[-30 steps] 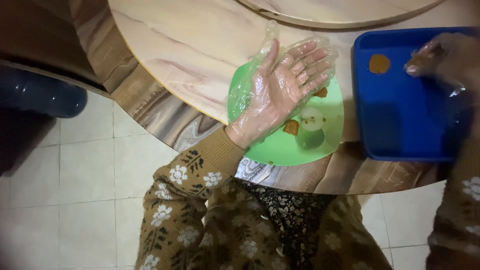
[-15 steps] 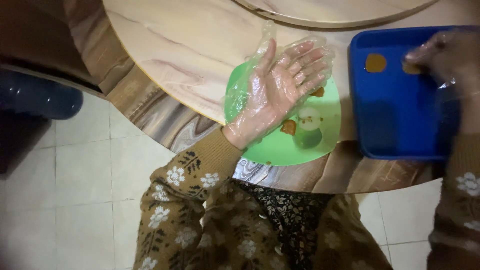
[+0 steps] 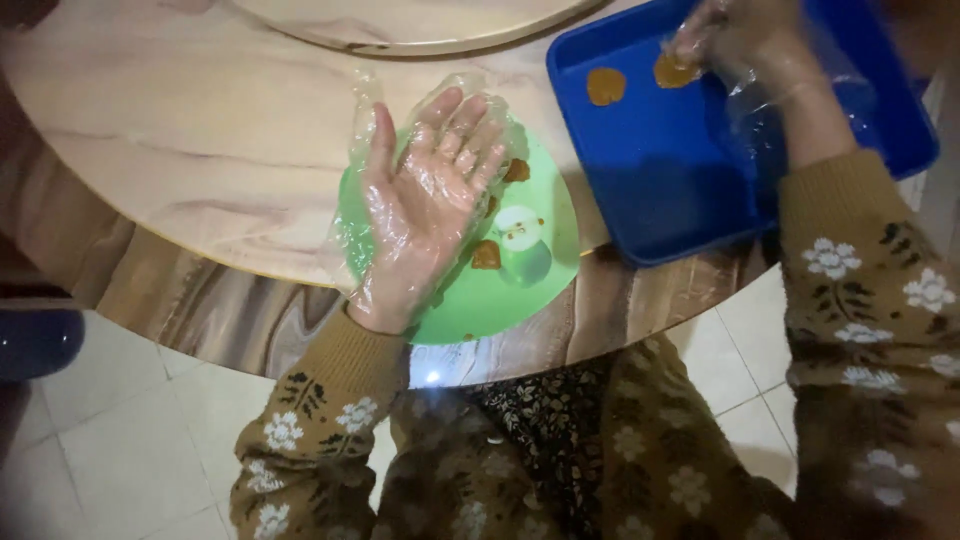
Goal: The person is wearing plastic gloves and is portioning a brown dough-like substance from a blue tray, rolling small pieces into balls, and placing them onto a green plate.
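Note:
My left hand point(image 3: 425, 205), in a loose clear plastic glove, hovers palm up with fingers spread over a green plate point(image 3: 540, 275). Small brown pieces point(image 3: 487, 255) lie on the plate beside the hand. My right hand point(image 3: 735, 45), also in a clear glove, reaches into a blue tray point(image 3: 660, 190) and pinches a flat brown piece point(image 3: 672, 72) against the tray floor. Another round brown piece point(image 3: 605, 86) lies just left of it in the tray.
Plate and tray sit on a round wooden table point(image 3: 180, 150) near its front edge. A raised wooden turntable point(image 3: 400, 20) is at the back. White tiled floor point(image 3: 120, 460) and a dark blue object point(image 3: 35, 340) lie at the left.
My right hand has moved left and deeper into the tray, bringing a second brown piece next to the first. The left hand stays spread over the plate.

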